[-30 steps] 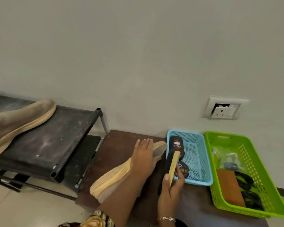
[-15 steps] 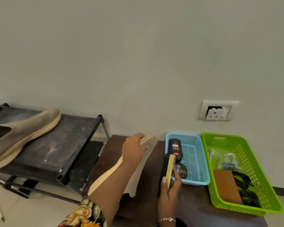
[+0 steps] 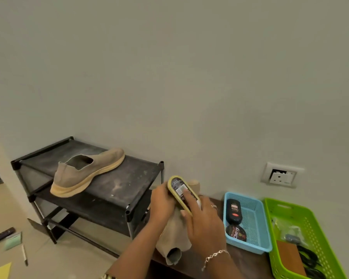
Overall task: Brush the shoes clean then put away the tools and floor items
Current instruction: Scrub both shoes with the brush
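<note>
Since half a second ago the brush (image 3: 179, 191) has come off its edge-on stand near the blue basket (image 3: 244, 198) and now lies on the shoe (image 3: 175, 236), yellow back facing me. I also see the shoe swung round, heel opening hanging toward me.

The shoe is held up just left of the blue basket, toe toward the wall. My left hand (image 3: 161, 202), on the side away from the basket, grips its front with curled fingers. My right hand (image 3: 207, 226), nearer the basket, holds the brush: index finger (image 3: 189, 200) straight along its back, thumb on the near edge; the other fingers are hidden.

The brush's long axis follows the shoe's, slanting from the wall down toward the basket, so I judge the next stroke runs toe to heel.

Its pair (image 3: 85, 174) rests on the rack (image 3: 129, 178), well left of the basket.
</note>
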Available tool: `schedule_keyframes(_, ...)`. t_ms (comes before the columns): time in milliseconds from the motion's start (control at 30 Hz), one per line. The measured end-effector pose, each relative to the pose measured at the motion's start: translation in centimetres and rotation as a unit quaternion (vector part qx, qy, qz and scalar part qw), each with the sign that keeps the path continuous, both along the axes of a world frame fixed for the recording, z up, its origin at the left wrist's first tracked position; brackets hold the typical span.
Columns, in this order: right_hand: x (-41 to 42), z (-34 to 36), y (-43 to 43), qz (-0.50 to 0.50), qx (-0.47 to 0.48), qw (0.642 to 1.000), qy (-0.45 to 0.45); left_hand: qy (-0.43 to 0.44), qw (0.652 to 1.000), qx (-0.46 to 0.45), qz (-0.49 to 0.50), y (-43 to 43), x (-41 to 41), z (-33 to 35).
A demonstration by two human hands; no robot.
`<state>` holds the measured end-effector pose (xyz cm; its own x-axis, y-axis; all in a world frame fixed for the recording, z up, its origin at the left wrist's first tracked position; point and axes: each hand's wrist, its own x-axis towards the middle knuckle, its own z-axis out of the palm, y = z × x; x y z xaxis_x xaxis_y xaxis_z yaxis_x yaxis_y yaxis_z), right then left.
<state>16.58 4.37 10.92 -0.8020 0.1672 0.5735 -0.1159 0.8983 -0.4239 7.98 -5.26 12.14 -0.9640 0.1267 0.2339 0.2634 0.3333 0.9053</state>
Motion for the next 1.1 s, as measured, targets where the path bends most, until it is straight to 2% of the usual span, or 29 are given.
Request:
schedule_keyframes(33, -0.4, 0.7, 0.4, -0.015, 0.048, 0.999, -0.018, -0.005, 1.0, 0.004, 0.003, -0.3, 0.2, -0.1)
schedule_keyframes(67, -0.6, 1.5, 1.1, -0.034, 0.051, 0.998, -0.035, -0.014, 1.0, 0.016, -0.003, -0.6, 0.3, -0.1)
schedule_keyframes(133, -1.3, 1.8, 3.2, -0.074, -0.031, 0.993, -0.083, -0.025, 0.999, 0.033, -0.013, -1.5, 0.2, -0.2)
schedule_keyframes(200, -1.5, 1.3, 4.2, -0.049, -0.141, 0.978, -0.148, -0.025, 0.999, 0.023, -0.018, -2.1, 0.2, -0.3)
schedule_keyframes(267, -1.3, 0.8, 3.3, 0.01, -0.244, 0.961, -0.131, -0.009, 0.999, -0.01, -0.034, -2.6, 0.2, -0.3)
schedule_keyframes(367, -1.0, 0.0, 2.1, 0.017, -0.298, 0.951, -0.079, 0.022, 0.996, -0.058, -0.057, -2.8, 0.7, -0.5)
schedule_keyframes(433, -0.6, -0.1, 1.2, 0.002, -0.266, 0.962, -0.056, 0.025, 0.997, -0.058, -0.052, -2.9, 0.9, -0.8)
schedule_keyframes(533, -0.1, -0.2, -1.0, -0.004, -0.107, 0.994, -0.029, 0.029, 0.998, -0.041, -0.027, -2.8, 1.1, -0.6)
schedule_keyframes(600, 0.3, -0.2, -1.9, 0.003, -0.026, 0.999, -0.033, 0.034, 0.999, -0.023, -0.027, -2.6, 1.3, -0.3)
schedule_keyframes(667, 0.2, -0.2, -1.6, 0.006, 0.014, 0.999, -0.035, 0.028, 0.999, -0.009, -0.016, -2.4, 1.3, -0.1)
schedule_keyframes(733, 0.1, 0.0, -0.8, 0.0, -0.001, 0.999, -0.033, 0.02, 1.0, 0.006, 0.0, -2.4, 1.1, -0.1)
schedule_keyframes(767, -0.2, 0.2, -0.4, -0.009, -0.053, 0.998, -0.045, 0.019, 1.0, 0.012, 0.004, -2.4, 1.1, -0.1)
schedule_keyframes(833, -0.8, 0.2, 0.4, 0.003, -0.229, 0.97, -0.082, 0.02, 1.0, 0.014, 0.014, -2.4, 1.0, -0.1)
schedule_keyframes(867, -0.9, 0.3, 0.5, 0.001, -0.265, 0.961, -0.08, 0.017, 1.0, 0.015, 0.015, -2.4, 0.9, -0.1)
schedule_keyframes(900, -0.8, 0.6, 0.2, 0.005, -0.266, 0.961, -0.074, 0.016, 1.0, 0.016, 0.015, -2.4, 0.8, -0.1)
schedule_keyframes(933, -0.6, 0.9, -0.6, 0.013, -0.228, 0.971, -0.066, 0.012, 1.0, 0.009, 0.014, -2.4, 0.7, -0.1)
schedule_keyframes(1033, 0.1, 0.9, -3.0, 0.039, -0.039, 0.996, -0.067, -0.012, 0.999, 0.013, 0.029, -2.3, 0.8, -0.4)
schedule_keyframes(1100, -0.2, 0.9, -2.6, 0.017, -0.027, 0.997, -0.076, -0.002, 0.999, 0.041, 0.014, -2.6, 1.1, -0.6)
